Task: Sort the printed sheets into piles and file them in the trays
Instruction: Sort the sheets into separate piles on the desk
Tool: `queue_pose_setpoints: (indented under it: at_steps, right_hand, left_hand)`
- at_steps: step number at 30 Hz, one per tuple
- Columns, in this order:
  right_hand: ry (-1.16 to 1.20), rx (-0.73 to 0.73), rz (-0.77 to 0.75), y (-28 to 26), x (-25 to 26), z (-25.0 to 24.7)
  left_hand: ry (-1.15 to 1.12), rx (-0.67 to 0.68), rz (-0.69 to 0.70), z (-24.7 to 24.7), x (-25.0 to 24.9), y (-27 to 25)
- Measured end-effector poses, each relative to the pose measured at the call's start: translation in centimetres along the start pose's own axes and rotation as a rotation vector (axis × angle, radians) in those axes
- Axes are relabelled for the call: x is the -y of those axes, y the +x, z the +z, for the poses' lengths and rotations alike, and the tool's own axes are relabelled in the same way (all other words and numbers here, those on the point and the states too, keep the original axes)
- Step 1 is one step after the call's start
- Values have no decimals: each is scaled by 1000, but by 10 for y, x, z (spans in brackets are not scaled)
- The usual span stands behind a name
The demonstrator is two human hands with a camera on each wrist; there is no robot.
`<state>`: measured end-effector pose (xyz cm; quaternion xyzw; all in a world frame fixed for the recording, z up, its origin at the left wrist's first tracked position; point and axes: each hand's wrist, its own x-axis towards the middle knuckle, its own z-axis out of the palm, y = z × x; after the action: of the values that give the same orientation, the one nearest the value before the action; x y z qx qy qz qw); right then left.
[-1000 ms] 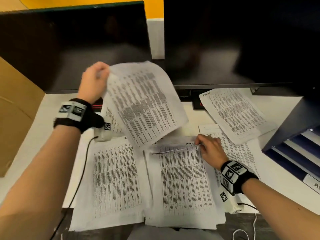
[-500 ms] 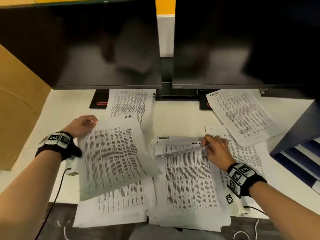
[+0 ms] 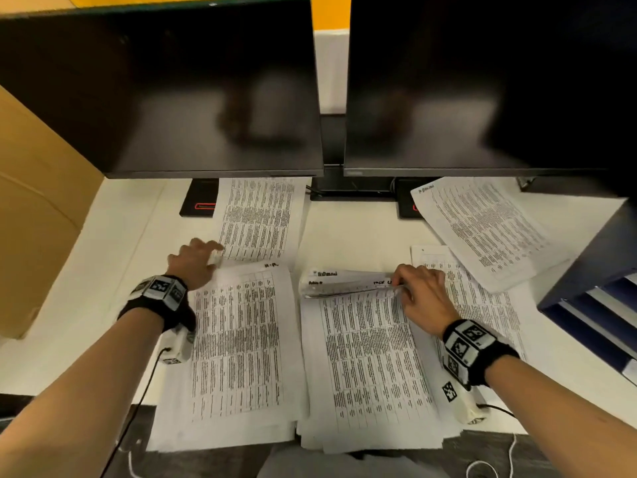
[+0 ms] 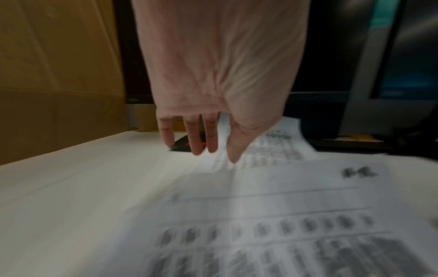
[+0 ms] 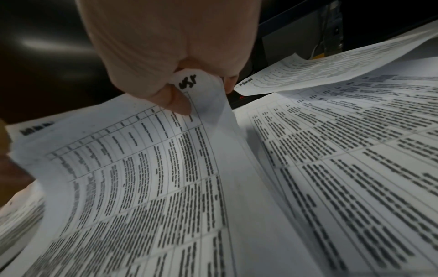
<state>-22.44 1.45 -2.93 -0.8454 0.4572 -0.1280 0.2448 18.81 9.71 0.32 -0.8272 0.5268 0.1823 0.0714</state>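
Head view: five groups of printed sheets lie on the worktop (image 3: 362, 229) below two monitors; trays (image 3: 593, 305) stand right. Left wrist view: left hand (image 4: 213, 75) hangs slack-fingered above the left pile (image 4: 284, 215). Right wrist view: right hand (image 5: 166, 46) pinches the top sheet (image 5: 142, 168) by its corner; a quick pull could tear it or drag sheets beneath.

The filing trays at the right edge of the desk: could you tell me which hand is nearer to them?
Right. The right hand pinches the middle pile's top sheet, nearer the trays; the left hand hovers far across the desk.
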Motion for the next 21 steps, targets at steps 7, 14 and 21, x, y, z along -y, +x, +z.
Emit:
queue_pose_setpoints:
  at_steps: [7, 14, 21]
  right_hand:
    - [-16, -38, -41, -11, 3, 5]
    - [-77, -65, -33, -18, -1, 8]
    - [-97, -95, 55, -17, -4, 11]
  left_hand:
    - [-339, -117, 472, 10, -151, -10]
    - [-155, 164, 491, 29, -188, -1]
    - [-120, 18, 687, 35, -194, -19]
